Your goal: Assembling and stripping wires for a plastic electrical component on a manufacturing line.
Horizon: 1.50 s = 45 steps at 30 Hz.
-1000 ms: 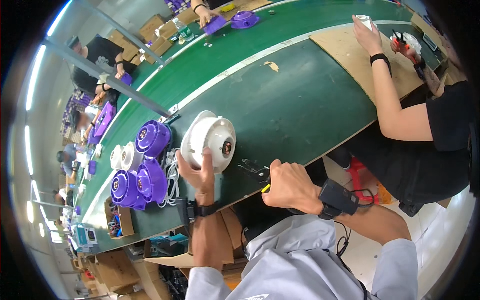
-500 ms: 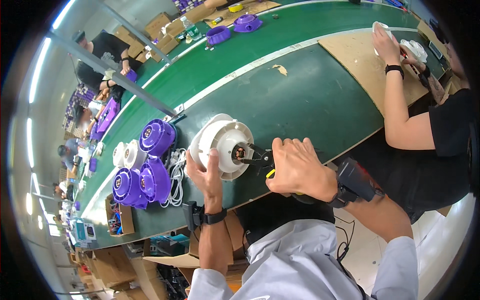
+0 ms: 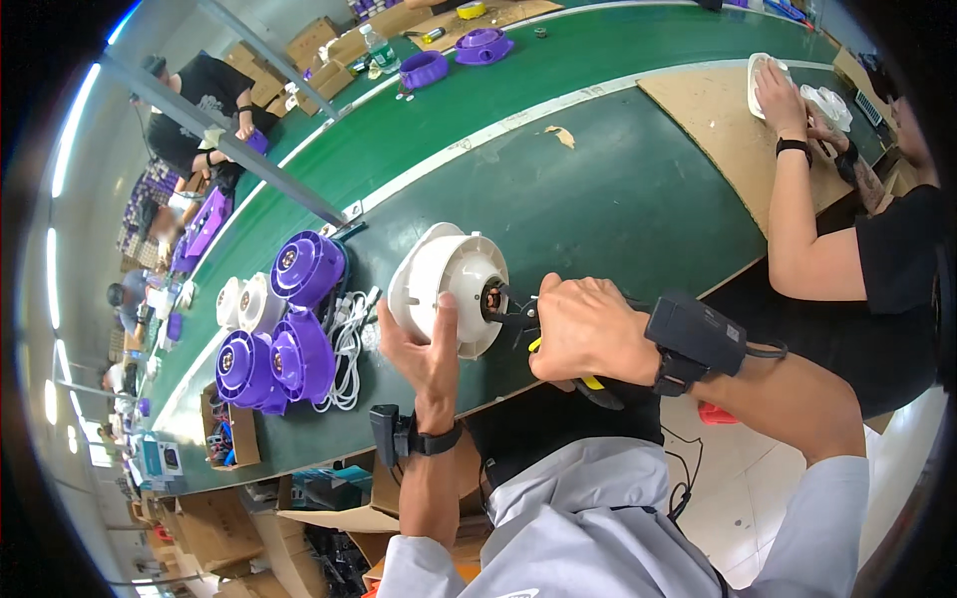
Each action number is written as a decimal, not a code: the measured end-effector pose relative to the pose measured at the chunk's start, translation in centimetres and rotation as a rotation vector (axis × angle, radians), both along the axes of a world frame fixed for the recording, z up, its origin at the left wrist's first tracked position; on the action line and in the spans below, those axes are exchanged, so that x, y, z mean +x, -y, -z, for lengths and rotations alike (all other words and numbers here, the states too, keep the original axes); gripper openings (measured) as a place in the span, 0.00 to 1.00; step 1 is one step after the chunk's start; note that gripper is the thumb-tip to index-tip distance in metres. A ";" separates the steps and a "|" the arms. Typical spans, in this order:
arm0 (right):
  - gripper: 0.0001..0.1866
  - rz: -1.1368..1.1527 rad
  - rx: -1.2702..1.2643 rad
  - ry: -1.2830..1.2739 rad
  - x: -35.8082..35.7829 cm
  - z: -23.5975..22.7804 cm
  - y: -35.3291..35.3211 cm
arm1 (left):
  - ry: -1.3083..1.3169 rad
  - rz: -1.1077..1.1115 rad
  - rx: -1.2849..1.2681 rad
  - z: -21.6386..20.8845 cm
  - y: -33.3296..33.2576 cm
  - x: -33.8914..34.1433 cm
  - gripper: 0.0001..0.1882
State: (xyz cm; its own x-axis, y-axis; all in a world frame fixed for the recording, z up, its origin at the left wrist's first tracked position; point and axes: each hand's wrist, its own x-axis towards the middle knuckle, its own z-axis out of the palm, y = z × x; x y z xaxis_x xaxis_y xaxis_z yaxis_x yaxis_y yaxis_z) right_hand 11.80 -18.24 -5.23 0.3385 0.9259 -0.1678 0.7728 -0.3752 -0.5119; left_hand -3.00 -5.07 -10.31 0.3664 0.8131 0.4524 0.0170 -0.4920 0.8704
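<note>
My left hand (image 3: 427,349) grips the side of a white round plastic housing (image 3: 414,289), holding it tilted with its funnel-like face turned right. At the centre of that face shows a dark socket with copper-coloured parts (image 3: 491,298). Wrapped around the handles of a pair of pliers (image 3: 518,317), black with yellow, is my right hand (image 3: 598,334). The jaws reach the socket; whether they bite on anything there is too small to tell. To the left stand three purple housings (image 3: 309,269) beside two smaller white ones (image 3: 261,302).
A coiled white cable (image 3: 347,354) lies by the purple housings, near a small cardboard box (image 3: 239,436) of parts. Beyond runs a green conveyor belt (image 3: 568,65) with purple parts (image 3: 424,68). At right a co-worker's arm (image 3: 797,209) works over a brown board (image 3: 698,110).
The white housing has turned further to the right in my left hand. My right wrist has rolled and its forearm has swung outward, with the pliers still at the socket.
</note>
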 end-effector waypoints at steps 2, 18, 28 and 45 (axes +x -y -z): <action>0.21 -0.026 -0.036 -0.019 0.1 -0.4 -0.2 | 0.027 -0.034 -0.014 0.0 -0.1 0.0 0.22; 0.23 0.015 0.129 0.271 -0.9 2.8 0.5 | -0.059 0.032 0.147 0.1 -1.5 0.4 0.20; 0.17 0.084 -0.061 -0.408 -0.4 2.7 0.8 | -0.109 0.080 0.228 -0.3 -1.8 1.0 0.20; 0.24 0.078 0.097 -0.021 -0.4 2.3 2.0 | -0.053 0.123 0.155 -0.3 -2.2 1.8 0.21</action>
State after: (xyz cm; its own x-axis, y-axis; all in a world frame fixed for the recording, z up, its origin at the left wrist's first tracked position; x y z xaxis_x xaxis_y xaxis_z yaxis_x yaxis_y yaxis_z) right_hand 11.43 -20.23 -7.52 0.4074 0.9091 -0.0866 0.7317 -0.3817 -0.5648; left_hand -1.25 -2.89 -9.97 0.4856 0.6826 0.5461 -0.0075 -0.6214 0.7834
